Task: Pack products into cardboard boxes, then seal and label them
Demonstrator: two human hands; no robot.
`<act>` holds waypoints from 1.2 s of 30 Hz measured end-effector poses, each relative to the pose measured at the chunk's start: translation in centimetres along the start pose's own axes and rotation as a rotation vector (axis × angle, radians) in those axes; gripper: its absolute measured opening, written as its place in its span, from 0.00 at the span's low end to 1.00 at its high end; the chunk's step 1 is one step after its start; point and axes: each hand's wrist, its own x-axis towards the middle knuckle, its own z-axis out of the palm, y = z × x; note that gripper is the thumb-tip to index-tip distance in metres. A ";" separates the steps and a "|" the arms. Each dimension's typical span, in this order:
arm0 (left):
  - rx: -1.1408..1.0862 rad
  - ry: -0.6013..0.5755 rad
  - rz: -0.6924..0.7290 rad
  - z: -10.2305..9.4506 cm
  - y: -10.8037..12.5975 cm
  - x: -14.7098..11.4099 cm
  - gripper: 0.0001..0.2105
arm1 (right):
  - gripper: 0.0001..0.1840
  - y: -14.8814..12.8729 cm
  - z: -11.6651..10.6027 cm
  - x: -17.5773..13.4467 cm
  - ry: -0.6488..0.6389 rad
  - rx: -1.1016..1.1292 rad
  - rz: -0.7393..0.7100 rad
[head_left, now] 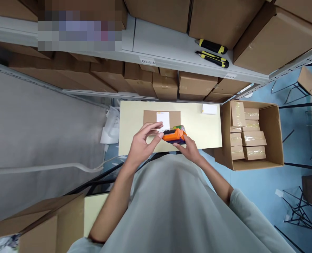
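My right hand [191, 150] grips the right end of an orange and dark purple item [174, 136], whose exact kind I cannot make out. The item is held above the front part of the pale yellow table [206, 135]. My left hand [145, 142] is open at its left end, fingers spread and the thumb tip close to it; whether they touch is unclear. Behind the item a small roll with green and yellow colours [179, 127] is partly hidden. Beyond the hands lies a flat brown cardboard piece [149, 116] with a white label sheet [163, 117] on it.
A small white box [209, 109] lies at the table's back right. To the right, a large open carton [273, 137] contains several taped brown boxes [253, 138]. Shelves [161, 38] with cartons and two box cutters [212, 52] overhang the table. A white cable [74, 167] runs along the left.
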 end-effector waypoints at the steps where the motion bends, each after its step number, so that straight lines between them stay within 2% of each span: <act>1: 0.028 -0.030 0.015 -0.1 0.6 0.2 0.20 | 0.21 0.0 -0.3 -0.2 -0.005 -0.036 -0.016; 6: 0.122 -0.102 0.030 0.7 2.1 0.2 0.15 | 0.17 0.7 -1.7 -1.0 -0.019 -0.186 -0.073; 10: 0.155 -0.116 0.020 1.7 2.0 0.1 0.13 | 0.17 1.6 -2.6 -1.7 -0.020 -0.242 -0.129; 15: 0.163 -0.153 -0.020 3.1 1.4 -0.1 0.14 | 0.18 2.8 -3.9 -2.4 -0.058 -0.263 -0.126; 24: 0.207 -0.121 -0.125 6.7 -1.3 -1.4 0.12 | 0.19 7.4 -4.8 -3.4 -0.183 -0.272 -0.128; 27: 0.236 -0.125 -0.121 7.4 -2.4 -2.2 0.12 | 0.19 8.7 -4.8 -4.1 -0.230 -0.282 -0.106; 36: 0.239 -0.187 -0.140 8.4 -5.2 -5.3 0.12 | 0.22 10.0 -5.0 -9.3 -0.268 -0.351 -0.088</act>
